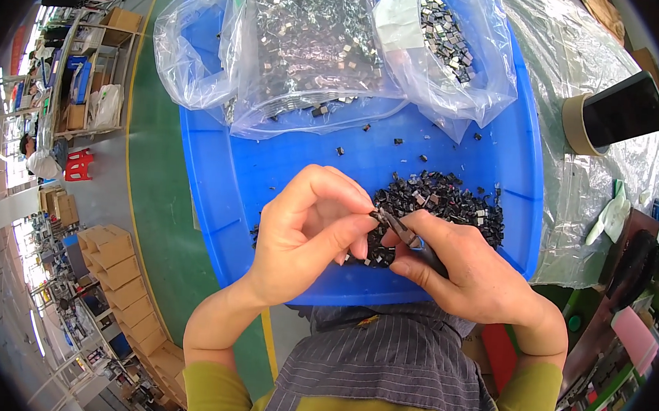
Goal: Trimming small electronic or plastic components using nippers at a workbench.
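My left hand point(293, 233) pinches a small black part point(375, 214) between thumb and forefinger; the fingers hide most of it. My right hand point(477, 273) is closed round a pair of small pliers point(427, 253) with dark handles. The tips of the pliers meet the part at my left fingertips; whether the jaws grip it I cannot tell. Both hands are over the near side of a large blue tray point(272, 152). Under and behind them lies a heap of small black pieces point(441, 198), some with shiny metal faces.
At the tray's far side lie a clear bag point(311, 36) of small metal-and-black parts, an open bag point(479, 90) with more parts, and another clear bag point(194, 66) at left. On the plastic-covered table at right, a phone point(625, 110) leans in a tape roll point(576, 125).
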Demonstrator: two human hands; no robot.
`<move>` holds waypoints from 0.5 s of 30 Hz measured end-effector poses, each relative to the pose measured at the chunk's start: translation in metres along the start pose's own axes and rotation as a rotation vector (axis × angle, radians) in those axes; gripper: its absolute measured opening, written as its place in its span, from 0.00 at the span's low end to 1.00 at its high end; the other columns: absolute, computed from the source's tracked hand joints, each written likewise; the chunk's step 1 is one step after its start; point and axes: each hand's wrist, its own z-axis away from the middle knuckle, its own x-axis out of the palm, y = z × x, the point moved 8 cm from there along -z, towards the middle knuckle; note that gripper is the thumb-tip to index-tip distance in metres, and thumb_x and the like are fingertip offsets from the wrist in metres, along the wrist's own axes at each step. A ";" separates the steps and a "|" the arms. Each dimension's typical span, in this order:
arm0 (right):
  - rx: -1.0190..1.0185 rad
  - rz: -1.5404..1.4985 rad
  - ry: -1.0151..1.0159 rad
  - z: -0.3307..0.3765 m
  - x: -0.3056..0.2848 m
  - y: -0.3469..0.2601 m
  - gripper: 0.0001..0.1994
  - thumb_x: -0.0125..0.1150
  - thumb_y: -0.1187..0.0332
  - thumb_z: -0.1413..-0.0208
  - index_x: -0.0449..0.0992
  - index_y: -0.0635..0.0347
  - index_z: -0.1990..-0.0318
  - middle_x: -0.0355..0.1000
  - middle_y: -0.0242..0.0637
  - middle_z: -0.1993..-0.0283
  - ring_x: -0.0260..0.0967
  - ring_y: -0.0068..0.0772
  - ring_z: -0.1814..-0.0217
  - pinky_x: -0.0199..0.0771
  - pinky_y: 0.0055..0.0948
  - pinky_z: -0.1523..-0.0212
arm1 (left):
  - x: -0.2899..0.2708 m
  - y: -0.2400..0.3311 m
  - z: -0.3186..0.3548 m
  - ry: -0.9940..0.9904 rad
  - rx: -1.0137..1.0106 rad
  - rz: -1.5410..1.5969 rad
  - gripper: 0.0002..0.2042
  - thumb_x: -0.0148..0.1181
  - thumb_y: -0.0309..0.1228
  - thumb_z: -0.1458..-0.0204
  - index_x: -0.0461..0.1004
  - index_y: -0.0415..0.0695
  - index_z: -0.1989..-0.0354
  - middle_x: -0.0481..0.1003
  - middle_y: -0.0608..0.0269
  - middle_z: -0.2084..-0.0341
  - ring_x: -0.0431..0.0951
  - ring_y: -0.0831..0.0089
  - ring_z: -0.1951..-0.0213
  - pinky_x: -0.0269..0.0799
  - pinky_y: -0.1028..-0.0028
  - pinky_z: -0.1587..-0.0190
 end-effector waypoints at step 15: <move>0.030 0.064 -0.045 0.002 0.003 0.008 0.14 0.59 0.70 0.44 0.67 0.66 0.53 0.71 0.48 0.59 0.71 0.51 0.56 0.70 0.39 0.56 | 0.001 0.000 -0.001 -0.030 -0.026 -0.032 0.06 0.57 0.17 0.46 0.73 0.39 0.62 0.71 0.63 0.65 0.74 0.82 0.75 0.65 0.85 0.79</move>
